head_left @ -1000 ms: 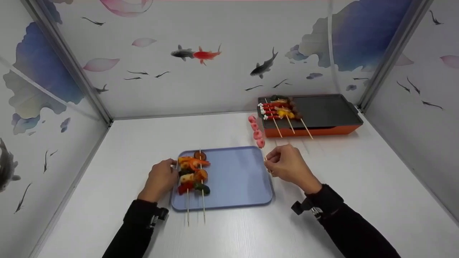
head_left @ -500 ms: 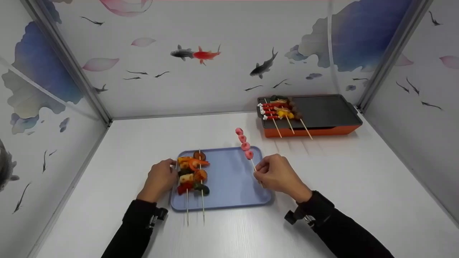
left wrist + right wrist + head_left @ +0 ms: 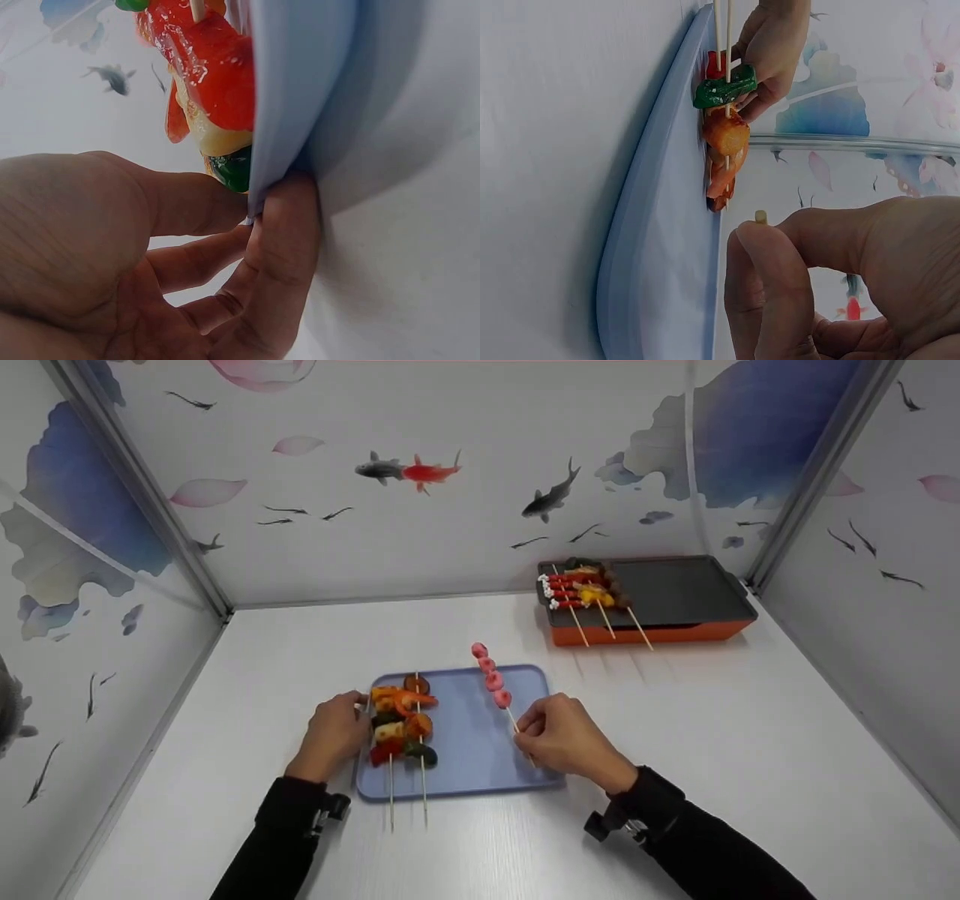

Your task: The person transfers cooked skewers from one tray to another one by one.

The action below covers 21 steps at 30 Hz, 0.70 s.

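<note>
My right hand pinches the stick of a skewer of pink balls above the right part of a blue tray. In the right wrist view the stick's end pokes out between thumb and finger; the pink balls are hidden there. At the tray's left edge my left hand grips the rim, thumb on top and fingers underneath, as the left wrist view shows. Beside it, two mixed skewers lie on the tray: one with a red pepper piece, one with a green piece. Their sticks overhang the front edge.
An orange grill with a dark plate stands at the back right. Several skewers lie on its left side, sticks jutting over the front. A patterned wall closes off the back of the white table.
My right hand has carried the pink skewer left and toward me, from near the grill to over the tray. The left hand has stayed at the tray's edge.
</note>
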{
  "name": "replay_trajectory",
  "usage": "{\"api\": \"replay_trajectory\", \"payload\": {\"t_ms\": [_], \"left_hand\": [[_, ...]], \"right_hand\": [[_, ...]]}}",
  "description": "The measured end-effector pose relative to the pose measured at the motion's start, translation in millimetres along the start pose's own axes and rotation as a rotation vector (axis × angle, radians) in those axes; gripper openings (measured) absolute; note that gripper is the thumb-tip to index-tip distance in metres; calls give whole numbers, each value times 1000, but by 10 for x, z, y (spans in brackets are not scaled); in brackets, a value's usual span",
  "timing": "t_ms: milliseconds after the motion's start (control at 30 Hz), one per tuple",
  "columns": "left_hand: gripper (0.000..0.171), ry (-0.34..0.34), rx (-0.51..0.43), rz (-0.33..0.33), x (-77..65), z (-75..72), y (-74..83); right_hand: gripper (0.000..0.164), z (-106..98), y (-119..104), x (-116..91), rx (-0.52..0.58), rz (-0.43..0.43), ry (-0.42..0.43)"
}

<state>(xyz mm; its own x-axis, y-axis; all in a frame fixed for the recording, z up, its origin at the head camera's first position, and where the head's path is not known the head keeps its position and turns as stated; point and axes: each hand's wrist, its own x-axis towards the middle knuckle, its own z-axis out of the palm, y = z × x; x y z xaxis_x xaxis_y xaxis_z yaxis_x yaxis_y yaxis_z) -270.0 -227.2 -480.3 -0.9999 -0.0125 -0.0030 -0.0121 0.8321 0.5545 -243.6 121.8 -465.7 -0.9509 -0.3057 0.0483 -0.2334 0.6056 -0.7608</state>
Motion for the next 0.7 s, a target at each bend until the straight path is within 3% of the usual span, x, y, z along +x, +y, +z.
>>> {"api": "replay_trajectory", "payload": {"t_ms": [433, 700], "left_hand": [[35, -3, 18, -15, 4, -6, 19], [35, 6, 31, -1, 1, -14, 24]], "right_hand": [[6, 172, -108, -56, 16, -76, -43], [5, 293, -188, -66, 14, -71, -80]]}}
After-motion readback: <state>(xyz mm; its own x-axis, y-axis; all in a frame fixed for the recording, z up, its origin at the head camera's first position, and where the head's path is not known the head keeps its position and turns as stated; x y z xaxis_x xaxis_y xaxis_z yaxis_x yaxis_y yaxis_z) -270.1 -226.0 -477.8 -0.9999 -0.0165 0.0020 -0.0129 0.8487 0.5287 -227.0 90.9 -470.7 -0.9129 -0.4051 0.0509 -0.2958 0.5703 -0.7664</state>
